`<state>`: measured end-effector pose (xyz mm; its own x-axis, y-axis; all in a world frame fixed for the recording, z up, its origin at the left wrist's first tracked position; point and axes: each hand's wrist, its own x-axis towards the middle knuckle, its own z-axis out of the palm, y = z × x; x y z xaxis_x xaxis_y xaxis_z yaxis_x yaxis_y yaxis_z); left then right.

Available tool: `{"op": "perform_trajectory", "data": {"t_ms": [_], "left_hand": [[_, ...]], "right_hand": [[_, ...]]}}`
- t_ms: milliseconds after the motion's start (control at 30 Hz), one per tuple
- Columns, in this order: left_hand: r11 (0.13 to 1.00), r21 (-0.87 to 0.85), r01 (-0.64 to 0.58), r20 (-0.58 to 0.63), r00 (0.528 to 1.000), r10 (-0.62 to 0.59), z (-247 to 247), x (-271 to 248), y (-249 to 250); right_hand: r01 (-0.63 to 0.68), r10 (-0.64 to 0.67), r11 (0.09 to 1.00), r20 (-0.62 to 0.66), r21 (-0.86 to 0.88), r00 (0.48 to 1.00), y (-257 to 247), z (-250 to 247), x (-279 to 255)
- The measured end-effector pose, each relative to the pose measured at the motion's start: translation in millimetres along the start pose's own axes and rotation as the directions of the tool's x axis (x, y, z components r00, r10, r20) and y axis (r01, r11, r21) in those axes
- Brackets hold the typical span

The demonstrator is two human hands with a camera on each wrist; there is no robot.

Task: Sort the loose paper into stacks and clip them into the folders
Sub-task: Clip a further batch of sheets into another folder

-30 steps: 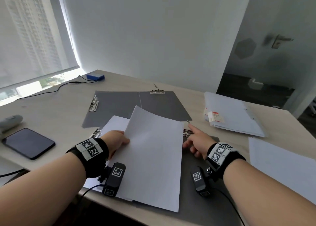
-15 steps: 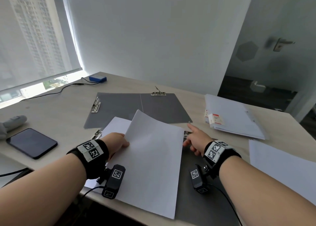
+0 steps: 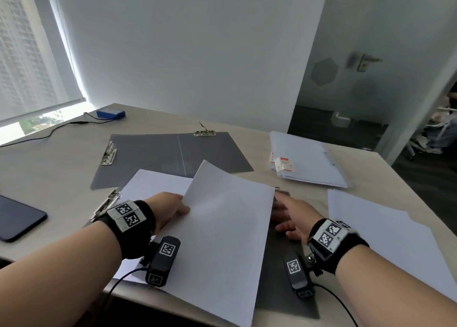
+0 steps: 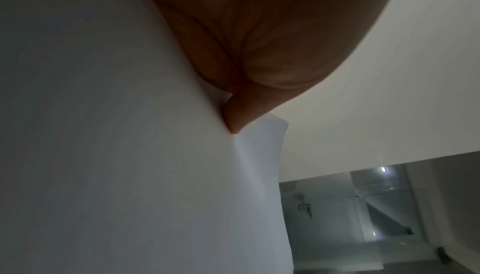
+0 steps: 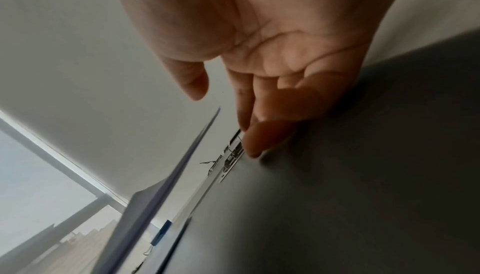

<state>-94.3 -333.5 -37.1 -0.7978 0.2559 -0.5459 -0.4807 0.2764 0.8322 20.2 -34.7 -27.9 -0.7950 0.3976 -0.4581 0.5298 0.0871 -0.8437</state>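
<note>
Near folder (image 3: 284, 272): dark grey, lying open and flat at the front edge of the tabletop (image 3: 49, 168). All places below are given relative to this folder.

Left hand (image 3: 170, 209): holds a white paper stack (image 3: 222, 240) by its left edge, over the folder's left half. The left wrist view shows the thumb (image 4: 239, 114) pressed on the paper face; the other fingers are hidden behind the sheets. Grip is closed round the stack. The far corner of the stack is lifted, and the right wrist view shows its edge raised clear of the folder surface.

A second white sheet (image 3: 153, 185) lies under the held stack, on the folder's left side.

Right hand (image 3: 294, 215): palm down over the folder's right half, fingers loosely extended, holding nothing. Fingertips (image 5: 255, 141) sit at the metal clip (image 5: 231, 155) on the folder's far edge; contact with the clip lever cannot be confirmed. Another clip (image 3: 105, 204) is at the folder's left edge.

Second folder (image 3: 173, 153): open, beyond the near folder, with clips on its left and far edges.

Paper pile with a red-and-white label (image 3: 309, 163): beyond and right of the folder. Loose sheets (image 3: 383, 237): right of it.

Phone (image 3: 17, 218): left of the folder. Blue box (image 3: 110, 114) with a cable: far left.
</note>
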Motion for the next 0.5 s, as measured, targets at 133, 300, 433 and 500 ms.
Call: {"op": "perform_trajectory", "data": {"t_ms": [133,300,433,500], "left_hand": [[0.998,0.064,-0.016,0.064,0.998,0.012,33.1,-10.9,4.5],[0.967,0.253,-0.023,0.131,0.991,-0.011,53.4,-19.7,3.3],[0.925,0.376,-0.049,0.096,0.995,0.014,52.9,-19.9,8.4],[0.916,0.398,-0.042,0.084,0.996,0.01,52.2,-18.4,11.9]], "right_hand": [[0.025,-0.025,0.999,0.004,-0.03,1.0,11.2,-13.2,-8.1],[0.036,-0.043,0.978,-0.026,-0.203,0.999,19.7,-27.8,-1.6],[0.022,-0.026,0.965,-0.013,-0.261,1.0,20.6,-30.8,4.0],[0.004,-0.01,0.962,-0.022,-0.274,1.0,20.5,-31.5,8.7]]}}
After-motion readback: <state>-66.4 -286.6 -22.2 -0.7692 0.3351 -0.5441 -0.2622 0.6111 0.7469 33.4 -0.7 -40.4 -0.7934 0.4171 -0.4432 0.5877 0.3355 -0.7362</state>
